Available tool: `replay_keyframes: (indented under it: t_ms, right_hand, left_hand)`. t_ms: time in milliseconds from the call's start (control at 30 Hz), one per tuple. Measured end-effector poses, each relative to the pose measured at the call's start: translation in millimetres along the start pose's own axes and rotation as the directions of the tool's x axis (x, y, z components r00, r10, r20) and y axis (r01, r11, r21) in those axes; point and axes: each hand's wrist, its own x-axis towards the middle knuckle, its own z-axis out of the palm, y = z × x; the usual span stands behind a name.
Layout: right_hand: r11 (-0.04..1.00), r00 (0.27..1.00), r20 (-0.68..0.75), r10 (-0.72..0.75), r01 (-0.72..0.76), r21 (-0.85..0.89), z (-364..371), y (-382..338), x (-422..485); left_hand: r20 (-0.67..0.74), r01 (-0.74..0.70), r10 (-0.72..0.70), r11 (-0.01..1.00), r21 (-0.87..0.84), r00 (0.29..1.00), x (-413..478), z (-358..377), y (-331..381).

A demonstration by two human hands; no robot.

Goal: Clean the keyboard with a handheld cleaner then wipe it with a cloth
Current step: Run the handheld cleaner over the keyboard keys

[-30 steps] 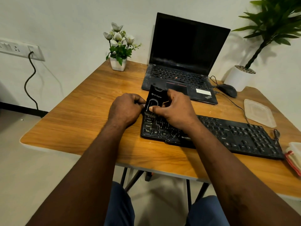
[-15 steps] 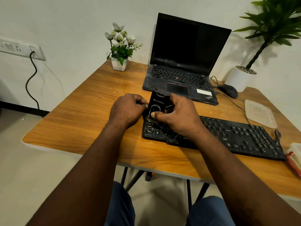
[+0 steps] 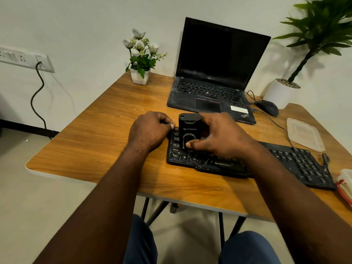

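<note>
On the wooden bench (image 3: 106,134), mid-frame, the keyboard (image 3: 297,162) was gripped by the left hand (image 3: 148,130), the handheld cleaner (image 3: 187,128) by the right hand (image 3: 222,138); cleaning seemed begun, wiping undone.

A black handheld cleaner (image 3: 188,130) stands upright on the left end of the dusty black keyboard (image 3: 297,162).

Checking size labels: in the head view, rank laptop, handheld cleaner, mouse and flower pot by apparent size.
Laptop
handheld cleaner
mouse and flower pot look alike
The cleaner is nearer the camera, so its place is unsure.
</note>
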Motion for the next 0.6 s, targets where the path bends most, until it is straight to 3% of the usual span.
replay_keyframes:
  t_ms: [100, 300, 500, 600]
  right_hand:
    - [0.995, 1.0, 0.0, -0.023, 0.023, -0.092, -10, -1, -3]
    - [0.985, 0.978, -0.119, -0.169, 0.163, -0.061, 22, -14, 4]
    - [0.996, 0.996, -0.066, -0.052, 0.047, -0.072, 2, 9, -2]
    - [0.991, 0.992, -0.087, -0.088, 0.079, -0.106, -3, 4, -2]
  left_hand:
    - [-0.005, 0.005, -0.005, 1.0, 0.01, 1.0, 0, 0, 1]
    - [-0.023, 0.004, -0.002, 0.994, 0.11, 1.0, -2, -3, 4]
    - [-0.008, -0.005, 0.005, 1.0, 0.007, 1.0, -2, 0, 1]
    - [0.003, 0.001, -0.001, 1.0, 0.015, 1.0, -1, 0, 2]
